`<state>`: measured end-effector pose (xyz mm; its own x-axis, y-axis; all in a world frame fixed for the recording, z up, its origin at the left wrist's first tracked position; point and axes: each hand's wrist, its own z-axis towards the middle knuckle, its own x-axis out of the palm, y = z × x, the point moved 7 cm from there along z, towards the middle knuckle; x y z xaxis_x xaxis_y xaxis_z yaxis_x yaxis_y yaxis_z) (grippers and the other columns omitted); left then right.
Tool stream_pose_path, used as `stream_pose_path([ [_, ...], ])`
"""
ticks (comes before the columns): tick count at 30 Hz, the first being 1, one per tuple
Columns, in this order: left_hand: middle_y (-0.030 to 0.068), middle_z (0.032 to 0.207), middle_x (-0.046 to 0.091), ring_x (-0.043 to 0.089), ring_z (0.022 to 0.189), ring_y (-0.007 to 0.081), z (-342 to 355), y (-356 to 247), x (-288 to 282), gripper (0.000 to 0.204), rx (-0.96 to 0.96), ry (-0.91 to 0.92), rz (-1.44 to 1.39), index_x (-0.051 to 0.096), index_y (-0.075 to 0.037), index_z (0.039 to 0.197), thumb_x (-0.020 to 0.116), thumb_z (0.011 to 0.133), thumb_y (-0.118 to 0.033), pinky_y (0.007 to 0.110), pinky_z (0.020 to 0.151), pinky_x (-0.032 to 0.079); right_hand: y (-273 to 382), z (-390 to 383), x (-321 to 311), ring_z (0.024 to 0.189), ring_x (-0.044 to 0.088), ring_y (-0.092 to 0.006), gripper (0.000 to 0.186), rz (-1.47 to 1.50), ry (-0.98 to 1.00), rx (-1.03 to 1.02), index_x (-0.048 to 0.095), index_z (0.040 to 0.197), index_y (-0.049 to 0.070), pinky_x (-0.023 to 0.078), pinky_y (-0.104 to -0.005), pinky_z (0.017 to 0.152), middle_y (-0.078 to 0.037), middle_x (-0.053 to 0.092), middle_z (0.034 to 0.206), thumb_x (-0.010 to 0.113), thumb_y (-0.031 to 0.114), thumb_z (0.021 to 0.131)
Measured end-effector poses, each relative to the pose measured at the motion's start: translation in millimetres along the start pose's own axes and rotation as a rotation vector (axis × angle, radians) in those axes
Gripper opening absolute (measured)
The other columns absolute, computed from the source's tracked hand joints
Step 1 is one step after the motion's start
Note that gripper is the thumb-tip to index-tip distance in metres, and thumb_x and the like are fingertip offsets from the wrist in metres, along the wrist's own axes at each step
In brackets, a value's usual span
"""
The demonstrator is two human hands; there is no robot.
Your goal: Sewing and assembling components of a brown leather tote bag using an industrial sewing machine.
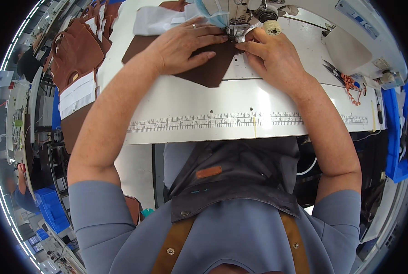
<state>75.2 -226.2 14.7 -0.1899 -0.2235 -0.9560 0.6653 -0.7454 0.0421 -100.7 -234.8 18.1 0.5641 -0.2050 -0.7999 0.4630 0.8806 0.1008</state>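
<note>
Lying spread on brown panel (210, 74), left hand (182, 45), curling beside presser foot (231, 33), right hand (272, 55), grip unclear

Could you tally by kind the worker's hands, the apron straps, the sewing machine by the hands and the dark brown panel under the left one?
Hands: 2 (left hand, right hand)
Apron straps: 2 (left strap, right strap)
Sewing machine: 1
Dark brown panel: 1
Total: 6
</note>
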Motion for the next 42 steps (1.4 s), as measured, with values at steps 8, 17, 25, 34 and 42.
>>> stream_pose_path([
  [8, 0.0092, 0.123, 0.069, 0.059, 0.121, 0.0278, 16, 20, 8, 0.039, -0.289, 0.054, -0.005, 0.074, -0.016, 0.123, 0.058, 0.100, -0.042, 0.049, 0.113, 0.037, 4, -1, -2, 0.093, 0.065, -0.0267, 0.019, 0.062, 0.016, -0.002, 0.079, 0.098, 0.009, 0.055, -0.0409, 0.079, -0.006, 0.068, 0.093, 0.070, 0.009, 0.082],
  [17, 0.0029, 0.158, 0.044, 0.041, 0.146, 0.0226, -3, 32, 32, 0.066, -0.475, 0.127, 0.048, 0.065, -0.026, 0.139, 0.048, 0.095, -0.073, 0.062, 0.124, 0.016, 6, 0, 1, 0.092, 0.065, -0.0274, 0.020, 0.051, 0.024, 0.007, 0.079, 0.101, 0.010, 0.055, -0.0415, 0.079, -0.007, 0.068, 0.095, 0.072, 0.010, 0.082],
  [25, 0.0000, 0.159, 0.041, 0.036, 0.149, 0.0192, -1, 51, 29, 0.064, -0.467, 0.121, 0.084, 0.057, -0.029, 0.145, 0.046, 0.098, -0.070, 0.065, 0.123, 0.017, 8, 10, -7, 0.089, 0.066, -0.0306, 0.021, 0.026, 0.007, -0.026, 0.076, 0.105, 0.009, 0.053, -0.0442, 0.079, -0.010, 0.068, 0.097, 0.072, 0.012, 0.085],
  [34, 0.0112, 0.101, 0.068, 0.066, 0.099, 0.0346, 15, 53, 18, 0.033, -0.449, -0.141, -0.037, 0.072, -0.011, 0.101, 0.067, 0.092, -0.043, 0.045, 0.087, 0.054, 11, 2, -7, 0.083, 0.063, -0.0313, 0.022, 0.109, 0.074, 0.068, 0.075, 0.107, 0.009, 0.049, -0.0429, 0.075, -0.008, 0.068, 0.098, 0.070, 0.011, 0.086],
  [42, 0.0118, 0.090, 0.075, 0.073, 0.088, 0.0325, 25, 57, 19, 0.028, -0.696, -0.158, -0.074, 0.078, -0.013, 0.090, 0.059, 0.097, -0.032, 0.044, 0.079, 0.058, 5, 9, -1, 0.090, 0.065, -0.0316, 0.022, 0.178, 0.132, 0.139, 0.074, 0.107, 0.007, 0.052, -0.0429, 0.079, -0.010, 0.067, 0.101, 0.069, 0.010, 0.086],
])
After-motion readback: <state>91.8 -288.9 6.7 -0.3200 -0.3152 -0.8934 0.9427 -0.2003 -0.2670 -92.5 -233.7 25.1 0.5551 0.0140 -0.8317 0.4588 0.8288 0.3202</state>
